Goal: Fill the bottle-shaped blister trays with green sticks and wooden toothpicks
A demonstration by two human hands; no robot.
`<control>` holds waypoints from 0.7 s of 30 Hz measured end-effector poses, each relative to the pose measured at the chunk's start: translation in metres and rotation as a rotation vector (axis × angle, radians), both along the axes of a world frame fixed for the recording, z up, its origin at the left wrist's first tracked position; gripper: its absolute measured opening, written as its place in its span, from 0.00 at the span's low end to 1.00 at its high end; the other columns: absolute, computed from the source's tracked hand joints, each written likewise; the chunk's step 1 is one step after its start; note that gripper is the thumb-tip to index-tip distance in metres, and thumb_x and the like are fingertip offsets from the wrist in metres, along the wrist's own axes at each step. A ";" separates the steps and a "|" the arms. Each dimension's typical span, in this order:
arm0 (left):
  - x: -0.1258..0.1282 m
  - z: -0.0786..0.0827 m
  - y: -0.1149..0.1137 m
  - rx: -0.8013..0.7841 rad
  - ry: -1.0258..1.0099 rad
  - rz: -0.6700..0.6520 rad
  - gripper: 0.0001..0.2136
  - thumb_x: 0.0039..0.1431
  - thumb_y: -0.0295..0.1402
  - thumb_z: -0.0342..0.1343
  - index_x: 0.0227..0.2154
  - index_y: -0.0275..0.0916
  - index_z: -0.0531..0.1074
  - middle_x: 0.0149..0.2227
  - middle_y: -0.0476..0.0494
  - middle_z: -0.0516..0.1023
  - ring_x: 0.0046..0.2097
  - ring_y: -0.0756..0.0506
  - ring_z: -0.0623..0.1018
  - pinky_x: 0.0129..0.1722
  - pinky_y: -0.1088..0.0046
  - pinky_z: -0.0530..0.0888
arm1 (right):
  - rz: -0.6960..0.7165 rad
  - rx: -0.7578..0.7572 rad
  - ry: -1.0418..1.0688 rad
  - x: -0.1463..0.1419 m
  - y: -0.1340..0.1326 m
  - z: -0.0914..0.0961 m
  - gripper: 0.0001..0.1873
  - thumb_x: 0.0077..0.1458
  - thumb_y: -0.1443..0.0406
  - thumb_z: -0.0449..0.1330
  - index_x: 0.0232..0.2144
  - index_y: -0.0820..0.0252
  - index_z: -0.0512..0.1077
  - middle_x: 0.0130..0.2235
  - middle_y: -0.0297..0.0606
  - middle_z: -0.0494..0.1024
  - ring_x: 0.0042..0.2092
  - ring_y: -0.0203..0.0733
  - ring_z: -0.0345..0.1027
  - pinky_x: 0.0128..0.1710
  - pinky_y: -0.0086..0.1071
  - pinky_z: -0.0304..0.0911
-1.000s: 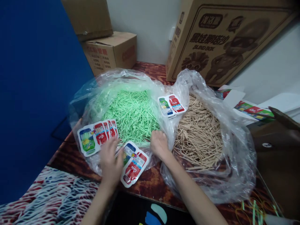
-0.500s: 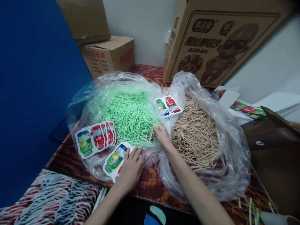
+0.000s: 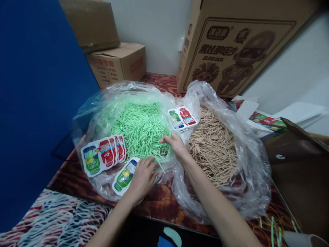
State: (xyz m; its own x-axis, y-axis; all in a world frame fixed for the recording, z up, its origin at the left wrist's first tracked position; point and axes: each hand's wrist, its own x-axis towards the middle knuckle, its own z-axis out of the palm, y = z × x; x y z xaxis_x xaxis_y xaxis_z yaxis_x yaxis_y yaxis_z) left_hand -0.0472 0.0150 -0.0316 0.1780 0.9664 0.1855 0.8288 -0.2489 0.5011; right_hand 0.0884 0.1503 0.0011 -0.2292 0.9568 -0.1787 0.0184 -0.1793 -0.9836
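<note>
My left hand (image 3: 144, 176) lies over a bottle-shaped plastic pack (image 3: 125, 175) at the front of the left bag, its fingers bent across the pack's right part. A loose green stick (image 3: 161, 167) lies beside its fingertips. My right hand (image 3: 177, 145) is at the right edge of the heap of green sticks (image 3: 141, 127); a finger stretches left over them, and the other fingers are partly hidden. Several similar packs with green and red labels (image 3: 102, 154) overlap on the left. Another pack (image 3: 182, 117) sits between the two heaps.
Brown sticks (image 3: 213, 147) fill a clear plastic bag (image 3: 253, 171) on the right. Cardboard boxes (image 3: 120, 61) and a large printed box (image 3: 231, 55) stand behind. A blue panel (image 3: 43, 103) rises at left. Rubber bands (image 3: 267, 224) lie at front right of the wood-patterned table (image 3: 164, 202).
My right hand's fingers have shifted left over the green sticks. My left hand's spread fingers have bent and cover the red part of the pack. A green stick now shows beside them.
</note>
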 end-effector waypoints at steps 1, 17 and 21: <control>0.001 0.000 0.003 -0.003 0.024 -0.007 0.13 0.58 0.27 0.53 0.46 0.39 0.72 0.53 0.37 0.73 0.55 0.38 0.70 0.57 0.51 0.63 | 0.017 -0.014 0.015 0.002 -0.002 0.003 0.10 0.44 0.60 0.61 0.24 0.61 0.66 0.22 0.29 0.75 0.24 0.32 0.65 0.27 0.26 0.59; 0.018 0.004 0.020 -0.177 -0.687 0.192 0.20 0.61 0.30 0.48 0.56 0.41 0.66 0.50 0.40 0.77 0.39 0.45 0.80 0.43 0.65 0.76 | 0.344 -0.652 0.478 0.018 -0.105 -0.026 0.20 0.41 0.58 0.70 0.31 0.61 0.66 0.23 0.30 0.72 0.20 0.28 0.61 0.18 0.21 0.48; 0.022 0.007 0.018 -0.225 -0.711 0.156 0.23 0.61 0.27 0.45 0.60 0.43 0.61 0.42 0.44 0.81 0.32 0.47 0.80 0.36 0.68 0.77 | 0.289 -0.615 0.515 0.016 -0.101 -0.021 0.20 0.41 0.58 0.70 0.28 0.60 0.64 0.22 0.27 0.68 0.19 0.26 0.56 0.18 0.21 0.46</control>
